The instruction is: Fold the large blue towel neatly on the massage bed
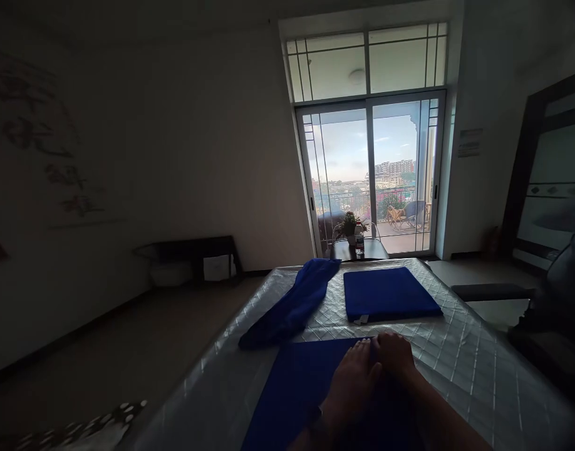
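A dark blue cloth point(292, 388) lies spread flat on the near part of a quilted mattress point(475, 351). My left hand point(353, 376) rests palm down on this cloth, fingers stretched forward towards its far edge. Right beside it, my right hand point(394, 354) is closed, with curled fingers at the cloth's far edge; the fingertips are hidden. Beyond both hands sits a neatly folded blue cloth point(391, 293) with a small white label at its near edge. To the left of that, a loose, crumpled blue cloth point(299, 304) stretches slantwise across the mattress.
Past the mattress's far end stands a small dark table point(361, 250) with a potted plant point(349, 227) and a bottle point(359, 241). Behind are sliding glass doors point(369, 175). A low dark bench point(492, 292) is at the right; a black shelf unit point(198, 250) stands by the left wall.
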Tool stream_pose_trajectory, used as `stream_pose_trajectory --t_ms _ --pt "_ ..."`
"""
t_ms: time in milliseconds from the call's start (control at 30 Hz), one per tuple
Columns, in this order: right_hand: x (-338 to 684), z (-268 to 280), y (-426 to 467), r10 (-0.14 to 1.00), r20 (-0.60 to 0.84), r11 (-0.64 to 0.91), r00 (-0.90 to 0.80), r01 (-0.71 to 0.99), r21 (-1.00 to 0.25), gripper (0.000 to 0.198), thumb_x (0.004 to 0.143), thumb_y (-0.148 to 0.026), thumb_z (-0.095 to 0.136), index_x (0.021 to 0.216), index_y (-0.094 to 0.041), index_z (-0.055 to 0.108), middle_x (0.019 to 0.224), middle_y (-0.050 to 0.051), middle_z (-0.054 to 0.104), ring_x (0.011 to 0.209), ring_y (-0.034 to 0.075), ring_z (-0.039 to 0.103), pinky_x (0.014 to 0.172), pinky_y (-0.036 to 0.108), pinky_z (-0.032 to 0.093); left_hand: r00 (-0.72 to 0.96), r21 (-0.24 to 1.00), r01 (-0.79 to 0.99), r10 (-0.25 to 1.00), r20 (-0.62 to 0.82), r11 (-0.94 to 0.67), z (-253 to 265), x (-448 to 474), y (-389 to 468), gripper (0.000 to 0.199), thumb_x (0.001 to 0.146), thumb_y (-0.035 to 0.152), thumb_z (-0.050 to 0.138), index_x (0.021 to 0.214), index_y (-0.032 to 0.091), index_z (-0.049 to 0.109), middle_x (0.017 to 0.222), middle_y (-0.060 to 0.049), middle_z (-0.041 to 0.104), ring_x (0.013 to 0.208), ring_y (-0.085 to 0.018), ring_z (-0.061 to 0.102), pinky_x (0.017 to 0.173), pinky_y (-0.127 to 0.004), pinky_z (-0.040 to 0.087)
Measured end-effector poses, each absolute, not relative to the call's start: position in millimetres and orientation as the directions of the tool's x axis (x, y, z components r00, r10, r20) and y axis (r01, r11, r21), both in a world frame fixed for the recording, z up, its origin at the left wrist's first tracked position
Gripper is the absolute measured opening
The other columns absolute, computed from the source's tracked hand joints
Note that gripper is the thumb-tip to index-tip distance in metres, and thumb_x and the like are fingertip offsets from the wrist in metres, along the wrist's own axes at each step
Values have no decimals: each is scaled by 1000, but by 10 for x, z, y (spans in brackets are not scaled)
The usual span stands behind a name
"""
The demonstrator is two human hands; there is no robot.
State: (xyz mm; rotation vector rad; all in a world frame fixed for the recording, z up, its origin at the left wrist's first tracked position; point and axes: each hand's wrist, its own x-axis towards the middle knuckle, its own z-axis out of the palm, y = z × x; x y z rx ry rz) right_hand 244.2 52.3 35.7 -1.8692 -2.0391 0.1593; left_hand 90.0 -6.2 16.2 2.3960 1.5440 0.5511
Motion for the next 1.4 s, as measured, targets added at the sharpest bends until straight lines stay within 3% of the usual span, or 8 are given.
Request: stream_pose_trajectory --t_ms 167,300,533,767,1033,1400 --pt "2408 343 537 984 168 103 -56 951 -290 40 98 -31 41 91 -19 79 98 14 79 97 27 74 80 34 48 213 317 918 970 114 -239 251 376 0 78 99 63 16 158 17 37 166 -14 37 157 -27 25 132 -49 23" --pt "2412 353 521 982 177 116 -70 957 -265 41 100 -31 40 92 -19 78 95 13 79 94 25 74 78 32 47 71 273 957 991 109 -98 278 -212 -5 79 101 59 13 156 8 38 166 -16 36 157 -27 27 131 -48 22" --pt "2395 326 554 984 166 99 -60 967 -235 39 99 -32 40 91 -22 77 96 9 80 94 23 74 79 31 47 -99 233 970 989 108 71 228 -858 -174 75 101 61 19 157 15 37 166 -11 37 155 -26 32 128 -45 27" --pt "2383 337 540 982 170 113 -80 974 -194 42 101 -33 38 89 -22 78 96 9 80 91 22 74 78 31 46 -102 245 966 991 88 78 284 -805 -211 85 99 66 17 158 7 33 167 -15 35 157 -28 29 130 -44 23" --pt "2336 413 476 968 215 168 -128 969 -180 40 100 -28 37 89 -20 75 96 12 78 91 25 73 78 33 45 -111 237 968 989 97 85 307 -816 -226 85 98 67 18 157 9 35 167 -14 35 156 -28 31 129 -43 28" --pt "2372 292 599 981 180 115 -78 972 -207 36 99 -31 40 88 -21 73 95 8 78 89 23 73 71 31 43 -116 279 956 989 89 87 314 -822 -233 85 98 68 18 158 9 32 167 -12 36 156 -29 30 128 -47 26"
